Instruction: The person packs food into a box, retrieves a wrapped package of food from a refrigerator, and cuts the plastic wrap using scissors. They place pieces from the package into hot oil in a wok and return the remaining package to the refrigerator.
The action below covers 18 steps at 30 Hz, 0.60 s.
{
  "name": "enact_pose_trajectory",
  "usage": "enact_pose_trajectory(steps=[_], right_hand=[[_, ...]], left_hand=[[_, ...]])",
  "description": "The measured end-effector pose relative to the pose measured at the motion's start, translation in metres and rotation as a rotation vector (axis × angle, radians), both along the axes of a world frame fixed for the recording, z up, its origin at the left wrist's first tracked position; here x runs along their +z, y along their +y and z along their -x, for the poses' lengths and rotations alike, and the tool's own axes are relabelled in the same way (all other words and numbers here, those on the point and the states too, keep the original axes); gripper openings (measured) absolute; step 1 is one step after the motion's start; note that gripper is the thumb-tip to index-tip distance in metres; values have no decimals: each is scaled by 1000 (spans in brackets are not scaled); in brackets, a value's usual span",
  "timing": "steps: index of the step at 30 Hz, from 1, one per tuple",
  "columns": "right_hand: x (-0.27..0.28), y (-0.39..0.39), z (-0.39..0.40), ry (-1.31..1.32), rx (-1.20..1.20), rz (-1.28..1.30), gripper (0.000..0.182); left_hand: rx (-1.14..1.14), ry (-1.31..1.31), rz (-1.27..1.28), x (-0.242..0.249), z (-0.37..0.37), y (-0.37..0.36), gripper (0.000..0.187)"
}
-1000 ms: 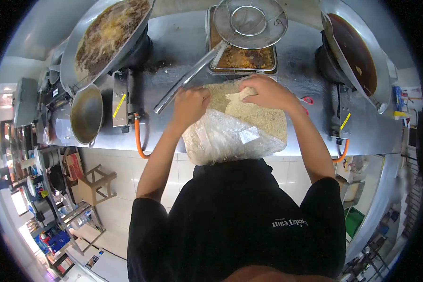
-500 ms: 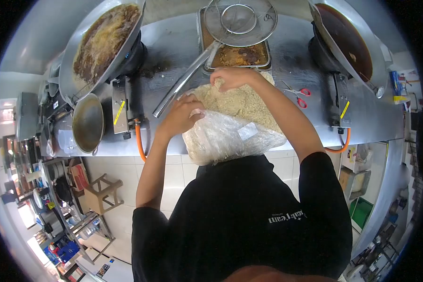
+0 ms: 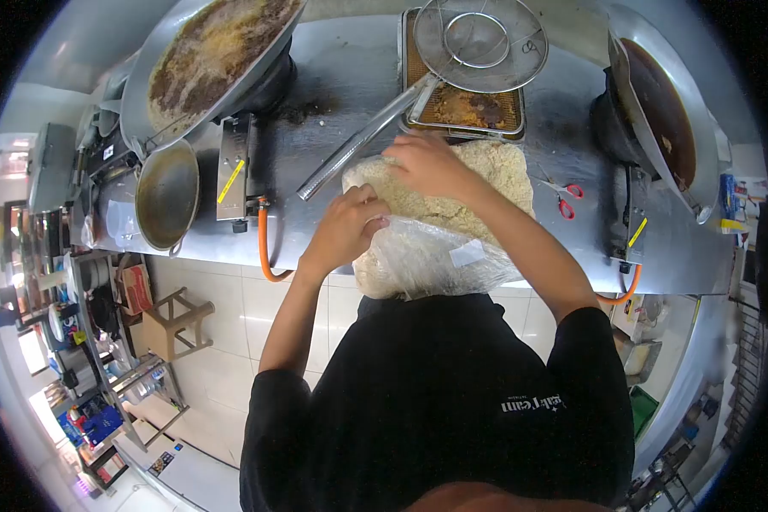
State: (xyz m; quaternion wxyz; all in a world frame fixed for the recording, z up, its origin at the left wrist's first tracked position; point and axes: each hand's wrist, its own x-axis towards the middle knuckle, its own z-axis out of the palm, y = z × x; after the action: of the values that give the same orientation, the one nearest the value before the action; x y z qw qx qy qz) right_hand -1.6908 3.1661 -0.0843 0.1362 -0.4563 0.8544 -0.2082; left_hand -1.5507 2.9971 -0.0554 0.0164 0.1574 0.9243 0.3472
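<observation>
A pale yellow, crumbly block (image 3: 486, 171) lies at the front edge of the steel counter, its top bare. Clear plastic wrap (image 3: 418, 256) with a white label (image 3: 467, 253) covers its near side. My left hand (image 3: 348, 226) is closed on the wrap's edge at the block's left side, thumb and fingers pinched together. Over the block's far left part, my right hand (image 3: 427, 166) rests with its fingers curled down against the crumbly surface. What those fingers hold, if anything, is hidden.
A wire strainer (image 3: 525, 64) lies on a rack tray (image 3: 520, 128) behind the block, handle pointing left. Red-handled scissors (image 3: 567, 207) are to the right. Woks of dark, partly foaming liquid stand left (image 3: 132, 111) and right (image 3: 700, 145). An orange hose (image 3: 263, 243) hangs at left.
The view has shifted, so the counter things appear farther right. My right hand has turned palm-down over the block, fingers lower. My left hand still grips the wrap's edge.
</observation>
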Motion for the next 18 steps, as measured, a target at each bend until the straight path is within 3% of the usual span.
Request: enact_pose_trajectory(steps=[5,11,18], right_hand=[[-12,-41,-18,-169,-276,-77,36],[-21,-51,-24,-231,-340,114,44],[9,-57,-26,-350,-374,-68,38]], left_hand=[[41,50,-32,-3,-8,0,13],[38,44,-59,1,-11,3,14],[50,36,-56,-12,-23,1,14]])
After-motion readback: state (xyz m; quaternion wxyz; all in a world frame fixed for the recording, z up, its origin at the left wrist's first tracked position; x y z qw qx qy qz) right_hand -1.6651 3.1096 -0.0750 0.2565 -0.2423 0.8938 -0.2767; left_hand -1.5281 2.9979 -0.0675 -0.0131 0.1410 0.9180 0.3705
